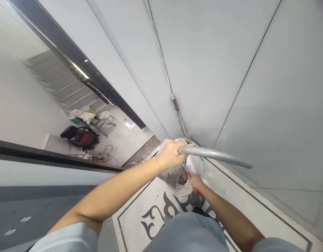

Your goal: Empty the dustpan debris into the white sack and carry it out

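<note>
My left hand (170, 154) is closed around a grey metal pole (216, 155) that runs off to the right, and it also pinches the top of a clear plastic bag (177, 176) with brown rubble inside. Lower down, my right hand (195, 182) grips a red-handled tool (197, 191) whose tip reaches into the bag. The tool's working end is hidden by the bag and the debris. Below the hands are my knees in light blue cloth.
Grey wall panels (229, 70) rise close ahead and to the right. A white floor mat (156, 203) with black lettering lies underfoot. Through the doorway at left stand a red vacuum cleaner (81, 137), coiled cables (107, 152), a wooden stool and stairs (64, 87).
</note>
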Tool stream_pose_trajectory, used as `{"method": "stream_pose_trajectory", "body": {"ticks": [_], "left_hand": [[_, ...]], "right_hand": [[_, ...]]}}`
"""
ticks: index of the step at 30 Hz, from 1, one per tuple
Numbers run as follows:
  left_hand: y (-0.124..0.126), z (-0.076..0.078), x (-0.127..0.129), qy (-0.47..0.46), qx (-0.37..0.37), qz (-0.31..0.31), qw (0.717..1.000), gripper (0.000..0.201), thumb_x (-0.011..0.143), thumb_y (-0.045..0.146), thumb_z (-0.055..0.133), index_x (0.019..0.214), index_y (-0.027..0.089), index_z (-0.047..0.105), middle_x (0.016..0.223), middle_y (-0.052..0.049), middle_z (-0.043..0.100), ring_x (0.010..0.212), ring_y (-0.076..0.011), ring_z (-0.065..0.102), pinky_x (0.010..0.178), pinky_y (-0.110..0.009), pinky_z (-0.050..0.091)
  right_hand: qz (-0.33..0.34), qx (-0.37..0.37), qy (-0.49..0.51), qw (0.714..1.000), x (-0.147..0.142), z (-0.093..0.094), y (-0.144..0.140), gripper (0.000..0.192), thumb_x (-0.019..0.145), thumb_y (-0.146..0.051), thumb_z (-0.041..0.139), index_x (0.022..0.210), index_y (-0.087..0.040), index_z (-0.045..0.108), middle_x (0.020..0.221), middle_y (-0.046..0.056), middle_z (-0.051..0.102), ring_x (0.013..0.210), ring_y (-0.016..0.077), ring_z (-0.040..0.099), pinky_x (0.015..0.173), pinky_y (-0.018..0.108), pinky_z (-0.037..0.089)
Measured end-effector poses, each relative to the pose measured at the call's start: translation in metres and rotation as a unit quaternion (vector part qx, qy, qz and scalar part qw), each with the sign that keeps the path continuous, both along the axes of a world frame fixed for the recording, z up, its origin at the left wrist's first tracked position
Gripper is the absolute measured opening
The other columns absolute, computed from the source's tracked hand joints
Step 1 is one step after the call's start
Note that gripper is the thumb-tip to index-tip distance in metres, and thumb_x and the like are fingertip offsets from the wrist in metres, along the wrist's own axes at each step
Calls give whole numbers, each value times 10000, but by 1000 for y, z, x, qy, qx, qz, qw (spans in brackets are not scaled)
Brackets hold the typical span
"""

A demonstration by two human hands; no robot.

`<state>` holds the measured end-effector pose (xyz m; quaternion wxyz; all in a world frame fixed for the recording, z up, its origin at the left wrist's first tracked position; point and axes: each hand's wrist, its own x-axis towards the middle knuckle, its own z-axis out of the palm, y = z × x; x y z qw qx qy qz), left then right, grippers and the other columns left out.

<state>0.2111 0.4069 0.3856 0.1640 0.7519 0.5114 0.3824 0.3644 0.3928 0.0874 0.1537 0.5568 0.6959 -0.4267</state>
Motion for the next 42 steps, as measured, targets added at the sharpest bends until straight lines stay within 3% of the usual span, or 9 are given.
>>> {"method": "stream_pose_trajectory", "body": {"ticks": [4,8,14,23,27,31,34,37,42], "left_hand": [[-2,5,12,-6,5,-7,1000,479,909,373,484,535,225,223,480,89,171,430,-89,169,418,-238,220],[0,6,16,-3,21,-7,1000,438,892,333,485,540,228,246,470,88,189,417,-89,188,410,-236,219],[2,6,12,26,8,-2,1000,371,862,293,466,540,229,293,457,76,255,407,-95,259,433,-230,264],[3,-1,15,55,59,7,997,394,896,297,457,544,226,296,440,71,310,387,-88,326,430,-213,286],[6,-2,18,56,50,8,997,380,893,311,454,553,228,307,446,68,307,387,-91,317,429,-221,275],[11,-2,20,48,22,8,999,390,895,313,459,561,233,275,460,78,239,396,-92,246,430,-233,245],[14,-1,20,40,18,8,999,416,906,334,456,555,234,256,467,81,212,410,-94,213,436,-242,234],[17,1,21,41,5,5,999,413,902,336,446,548,234,258,461,78,226,408,-93,219,441,-245,239],[17,10,25,34,-16,14,999,332,832,277,455,546,230,292,459,70,292,416,-89,260,445,-229,277]], "right_hand": [[-54,-6,14,998,-17,-5,44,373,948,-249,282,1040,-130,623,941,140,708,731,189,674,634,265,490],[-78,-20,30,996,-7,-11,56,346,938,-256,322,983,-111,632,869,148,699,661,183,655,554,249,464],[-86,-29,48,995,25,-26,50,343,939,-239,301,1062,-96,588,880,131,674,465,138,567,483,261,431],[-57,12,53,997,26,-37,26,250,923,-187,433,1010,-110,655,918,108,695,780,155,625,674,227,410],[-36,-7,57,998,23,-41,21,246,915,-231,465,867,-121,680,756,73,682,693,157,615,624,232,396],[-52,15,46,997,20,-48,27,339,960,-220,333,1055,-106,637,861,107,696,780,170,638,663,239,412],[-36,27,55,997,21,-52,23,282,937,-213,401,1073,-119,630,1002,126,698,919,187,634,756,248,416],[-16,29,73,997,20,-53,15,243,925,-231,441,1028,-143,643,1024,110,703,966,198,629,797,256,410],[-42,42,59,996,4,-55,11,345,959,-239,359,1222,-119,549,1029,133,703,949,205,658,776,266,431]]}}
